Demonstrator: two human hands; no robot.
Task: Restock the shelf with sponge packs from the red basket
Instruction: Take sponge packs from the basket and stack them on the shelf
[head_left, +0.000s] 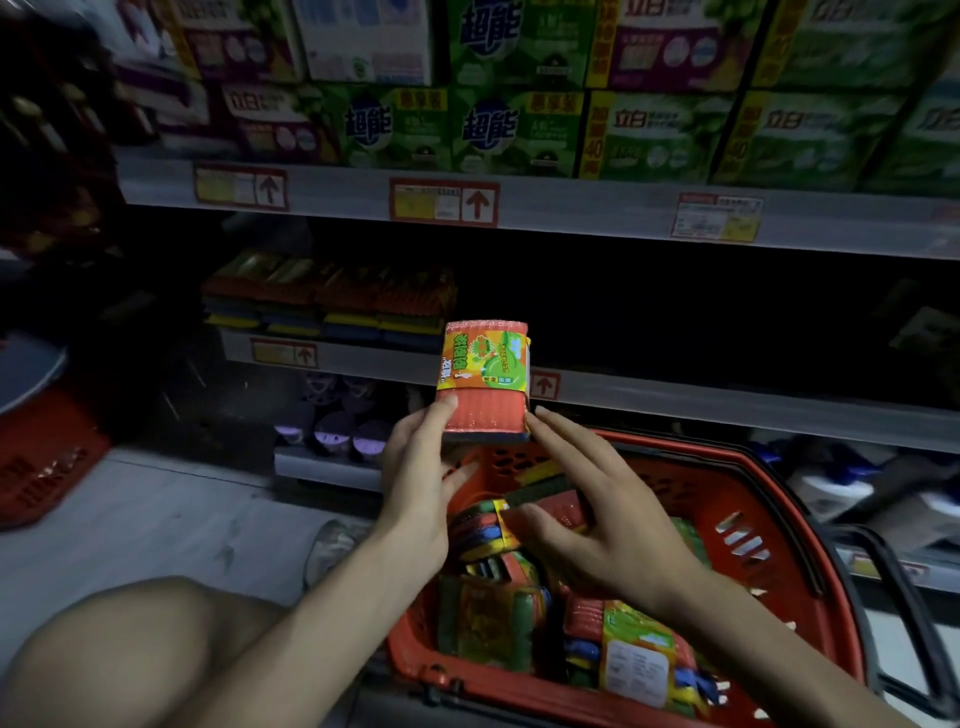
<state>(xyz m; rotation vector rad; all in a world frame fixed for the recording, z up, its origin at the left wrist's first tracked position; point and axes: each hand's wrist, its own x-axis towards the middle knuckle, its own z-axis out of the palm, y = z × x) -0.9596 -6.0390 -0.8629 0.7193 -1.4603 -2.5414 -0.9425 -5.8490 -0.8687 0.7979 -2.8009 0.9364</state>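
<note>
One sponge pack (485, 382) stands upright in the air before the lower shelf (675, 400). The left hand (418, 467) grips it at its bottom edge, thumb on the front. The right hand (597, 519) is spread, fingers straight and released, tips just beside the pack's lower corner. Beneath sits the red basket (696, 493) with more packs (623, 654) inside. Stacked packs (332, 301) lie on the shelf further left.

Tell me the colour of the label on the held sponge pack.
Orange and green with a yellow edge: the label on the sponge pack, head view.
</note>
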